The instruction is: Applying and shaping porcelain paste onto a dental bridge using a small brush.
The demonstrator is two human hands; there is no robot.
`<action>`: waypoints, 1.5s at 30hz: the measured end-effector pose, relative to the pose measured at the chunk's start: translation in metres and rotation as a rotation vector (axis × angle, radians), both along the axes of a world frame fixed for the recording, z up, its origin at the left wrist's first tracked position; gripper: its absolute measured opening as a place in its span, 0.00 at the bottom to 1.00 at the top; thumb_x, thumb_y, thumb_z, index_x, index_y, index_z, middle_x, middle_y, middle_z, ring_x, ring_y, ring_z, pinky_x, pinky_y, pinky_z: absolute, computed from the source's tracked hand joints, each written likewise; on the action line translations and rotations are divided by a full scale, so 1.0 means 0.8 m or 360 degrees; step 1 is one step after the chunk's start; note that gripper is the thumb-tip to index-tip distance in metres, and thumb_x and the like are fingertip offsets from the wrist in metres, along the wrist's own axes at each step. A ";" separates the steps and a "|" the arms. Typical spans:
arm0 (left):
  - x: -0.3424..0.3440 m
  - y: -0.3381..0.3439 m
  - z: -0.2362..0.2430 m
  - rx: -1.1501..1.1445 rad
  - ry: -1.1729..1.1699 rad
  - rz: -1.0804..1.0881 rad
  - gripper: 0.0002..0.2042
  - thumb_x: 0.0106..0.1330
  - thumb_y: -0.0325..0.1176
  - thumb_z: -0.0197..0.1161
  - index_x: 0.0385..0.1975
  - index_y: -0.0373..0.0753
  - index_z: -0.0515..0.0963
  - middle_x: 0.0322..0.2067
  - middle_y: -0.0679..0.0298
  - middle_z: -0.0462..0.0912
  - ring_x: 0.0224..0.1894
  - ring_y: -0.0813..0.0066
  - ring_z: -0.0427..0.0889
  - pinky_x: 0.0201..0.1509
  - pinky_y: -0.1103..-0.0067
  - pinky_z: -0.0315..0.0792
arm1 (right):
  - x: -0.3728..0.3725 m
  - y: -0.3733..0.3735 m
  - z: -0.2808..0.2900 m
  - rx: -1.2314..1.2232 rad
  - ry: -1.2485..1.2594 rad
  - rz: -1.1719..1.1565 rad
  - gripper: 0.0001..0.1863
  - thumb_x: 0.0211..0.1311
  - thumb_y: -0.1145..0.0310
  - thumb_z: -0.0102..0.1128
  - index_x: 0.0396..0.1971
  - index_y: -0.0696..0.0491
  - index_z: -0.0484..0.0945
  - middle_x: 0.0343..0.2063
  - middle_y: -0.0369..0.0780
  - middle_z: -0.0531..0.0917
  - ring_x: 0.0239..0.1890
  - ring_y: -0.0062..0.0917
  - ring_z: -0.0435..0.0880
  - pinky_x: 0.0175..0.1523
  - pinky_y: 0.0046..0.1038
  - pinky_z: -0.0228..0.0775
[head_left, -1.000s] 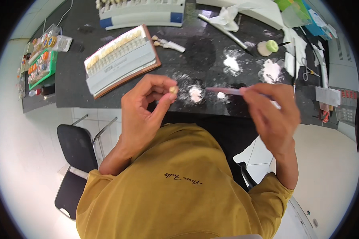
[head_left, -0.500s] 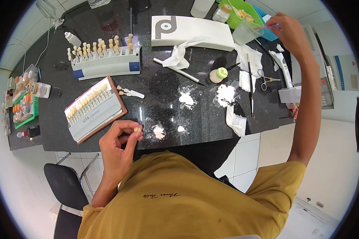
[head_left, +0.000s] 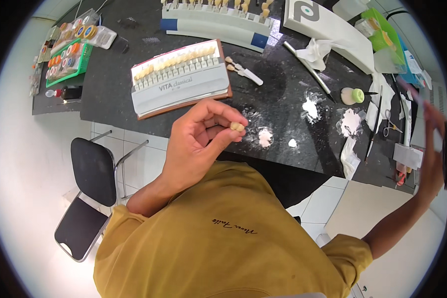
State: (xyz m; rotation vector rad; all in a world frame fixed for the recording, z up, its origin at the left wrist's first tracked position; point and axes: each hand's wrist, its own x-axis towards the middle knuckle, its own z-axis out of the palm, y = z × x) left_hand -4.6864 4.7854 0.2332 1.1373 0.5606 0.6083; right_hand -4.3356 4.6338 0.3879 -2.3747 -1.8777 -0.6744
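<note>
Tooth piece (head_left: pixel 237 127) is staying pinched between thumb and fingertips of the left hand (head_left: pixel 198 144), now held lower over the near edge of the black bench (head_left: pixel 283 107), just below the shade guide (head_left: pixel 180 79). White powder blots (head_left: pixel 265 136) are lying just right of it, leaving little bare room there. Farther right, the right hand (head_left: pixel 432 149) is swinging out past the bench's right edge, blurred; I cannot tell what it is gripping. That reach is pausing the work on the piece.
</note>
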 end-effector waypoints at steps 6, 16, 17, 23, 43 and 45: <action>-0.008 -0.009 0.002 0.0015 -0.0026 0.0002 0.08 0.63 0.17 0.59 0.40 0.32 0.71 0.41 0.57 0.78 0.42 0.77 0.79 0.48 0.80 0.77 | -0.142 -0.008 -0.084 -0.0010 0.0777 0.0422 0.19 0.44 0.82 0.65 0.40 0.52 0.85 0.30 0.38 0.81 0.31 0.27 0.77 0.39 0.26 0.66; -0.007 -0.026 -0.003 0.0121 0.0042 0.0028 0.09 0.62 0.18 0.60 0.39 0.32 0.71 0.40 0.55 0.78 0.40 0.76 0.80 0.46 0.80 0.79 | -0.178 -0.011 -0.158 0.0009 0.1026 0.0473 0.21 0.42 0.81 0.66 0.41 0.49 0.85 0.29 0.36 0.80 0.25 0.25 0.75 0.29 0.25 0.64; -0.008 -0.027 -0.003 0.0129 0.0064 0.0047 0.08 0.62 0.18 0.60 0.39 0.32 0.71 0.40 0.55 0.78 0.40 0.76 0.80 0.46 0.80 0.79 | -0.179 -0.010 -0.160 0.0003 0.1026 0.0473 0.21 0.42 0.81 0.66 0.41 0.49 0.85 0.29 0.36 0.80 0.25 0.25 0.75 0.29 0.25 0.64; -0.016 -0.034 -0.008 0.0071 0.0075 0.0018 0.08 0.64 0.18 0.59 0.41 0.31 0.71 0.41 0.59 0.79 0.43 0.78 0.79 0.49 0.80 0.77 | -0.178 -0.009 -0.161 0.0051 0.1154 0.0473 0.21 0.42 0.83 0.64 0.40 0.50 0.85 0.29 0.38 0.80 0.24 0.26 0.78 0.25 0.23 0.69; -0.010 -0.034 -0.012 0.0105 0.0130 0.0085 0.08 0.62 0.18 0.61 0.39 0.31 0.71 0.39 0.55 0.78 0.40 0.76 0.79 0.44 0.80 0.80 | -0.174 -0.006 -0.156 -0.0111 0.1088 0.0486 0.22 0.43 0.81 0.66 0.41 0.48 0.85 0.29 0.37 0.80 0.24 0.23 0.80 0.25 0.23 0.71; -0.010 -0.034 -0.012 0.0100 0.0126 0.0092 0.08 0.62 0.18 0.61 0.39 0.31 0.71 0.39 0.55 0.78 0.40 0.76 0.79 0.44 0.80 0.80 | -0.173 -0.007 -0.159 -0.0082 0.1145 0.0465 0.21 0.43 0.82 0.65 0.41 0.49 0.85 0.28 0.37 0.80 0.23 0.23 0.80 0.24 0.23 0.70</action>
